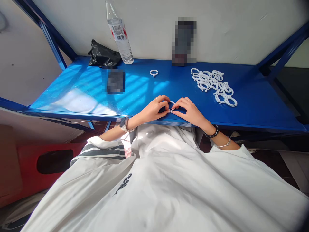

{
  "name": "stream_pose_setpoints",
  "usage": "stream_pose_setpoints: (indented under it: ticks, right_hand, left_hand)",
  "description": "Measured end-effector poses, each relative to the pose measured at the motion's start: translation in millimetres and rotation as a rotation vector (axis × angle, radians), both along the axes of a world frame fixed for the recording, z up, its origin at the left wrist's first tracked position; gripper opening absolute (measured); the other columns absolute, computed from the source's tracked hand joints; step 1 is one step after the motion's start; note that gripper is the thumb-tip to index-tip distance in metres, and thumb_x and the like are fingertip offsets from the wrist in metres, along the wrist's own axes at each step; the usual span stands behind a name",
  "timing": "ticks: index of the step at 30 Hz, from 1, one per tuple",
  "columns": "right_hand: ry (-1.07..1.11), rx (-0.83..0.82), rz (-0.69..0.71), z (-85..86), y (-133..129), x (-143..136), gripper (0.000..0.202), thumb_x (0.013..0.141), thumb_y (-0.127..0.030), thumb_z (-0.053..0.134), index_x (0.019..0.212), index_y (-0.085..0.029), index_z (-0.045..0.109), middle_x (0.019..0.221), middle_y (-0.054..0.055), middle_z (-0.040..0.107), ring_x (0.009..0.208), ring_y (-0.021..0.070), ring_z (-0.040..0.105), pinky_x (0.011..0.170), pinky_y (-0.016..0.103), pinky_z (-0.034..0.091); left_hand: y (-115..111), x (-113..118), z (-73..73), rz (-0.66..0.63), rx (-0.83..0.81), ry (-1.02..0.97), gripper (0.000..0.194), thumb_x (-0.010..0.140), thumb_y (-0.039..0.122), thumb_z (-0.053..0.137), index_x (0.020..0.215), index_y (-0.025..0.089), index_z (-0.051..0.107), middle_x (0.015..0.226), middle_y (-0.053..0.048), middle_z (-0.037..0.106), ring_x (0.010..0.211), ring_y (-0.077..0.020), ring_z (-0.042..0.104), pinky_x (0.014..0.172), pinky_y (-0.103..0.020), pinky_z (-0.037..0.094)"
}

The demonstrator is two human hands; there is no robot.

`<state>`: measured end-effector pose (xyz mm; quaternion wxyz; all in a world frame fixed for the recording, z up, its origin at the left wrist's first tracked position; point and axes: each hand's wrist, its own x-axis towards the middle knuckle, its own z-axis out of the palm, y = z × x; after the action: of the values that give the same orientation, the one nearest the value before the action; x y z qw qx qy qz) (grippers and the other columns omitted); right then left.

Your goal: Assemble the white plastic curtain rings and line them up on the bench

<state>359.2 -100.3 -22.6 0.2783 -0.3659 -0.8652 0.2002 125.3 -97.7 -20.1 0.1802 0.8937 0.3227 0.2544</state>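
Near the front edge of the blue table [256, 112], my left hand [158, 106] and my right hand [189, 111] meet over one white plastic ring [171, 102]. Both hands pinch it at the small clasp on its near side, fingertips almost touching. Part of the ring is hidden behind my fingers, and I cannot tell whether its clasp is fastened. A single white ring [154, 73] lies apart beyond my left hand. To the right is a loose pile of several similar white rings [212, 82], some overlapping.
A water bottle [122, 42] stands at the back left beside a crumpled black plastic bag [103, 54]. A blurred dark object [116, 81] lies in front of them. Another blurred dark object [184, 42] leans against the wall. Blue frame posts [51, 45] rise at the sides.
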Motion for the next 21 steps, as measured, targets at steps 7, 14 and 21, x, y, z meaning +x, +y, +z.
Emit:
stream_pose_setpoints:
  ticks: [7, 14, 21]
  right_hand:
    - [0.006, 0.023, -0.055, 0.4, -0.7, -0.6, 0.027, 0.096, -0.048, 0.062, 0.083, -0.024, 0.067, 0.082, 0.006, 0.06, 0.086, 0.0264, 0.054, 0.078, 0.042, 0.045]
    - [0.001, -0.018, 0.051, 4.1, -3.5, -2.5, 0.021, 0.097, -0.042, 0.059, 0.092, -0.025, 0.07, 0.091, 0.008, 0.066, 0.089, 0.0272, 0.057, 0.082, 0.045, 0.048]
    - [0.022, 0.043, 0.043, 5.5, -4.9, -2.1, 0.019, 0.091, -0.031, 0.063, 0.109, -0.027, 0.066, 0.114, 0.009, 0.066, 0.109, 0.0304, 0.059, 0.095, 0.048, 0.047]
  left_hand:
    - [-1.1, 0.8, 0.1, -0.041, 0.021, 0.028, 0.015, 0.094, 0.03, 0.058, 0.103, 0.019, 0.062, 0.131, -0.014, 0.058, 0.122, -0.0279, 0.056, 0.104, -0.046, 0.048]
    - [1.0, 0.6, -4.5, -0.01, 0.026, 0.009, 0.028, 0.097, 0.046, 0.059, 0.099, 0.019, 0.063, 0.127, -0.015, 0.059, 0.117, -0.0287, 0.057, 0.101, -0.048, 0.048]
    - [-0.5, 0.6, -1.2, 0.012, 0.043, 0.008, 0.018, 0.099, 0.035, 0.055, 0.096, 0.019, 0.06, 0.123, -0.014, 0.06, 0.111, -0.0261, 0.058, 0.096, -0.043, 0.05]
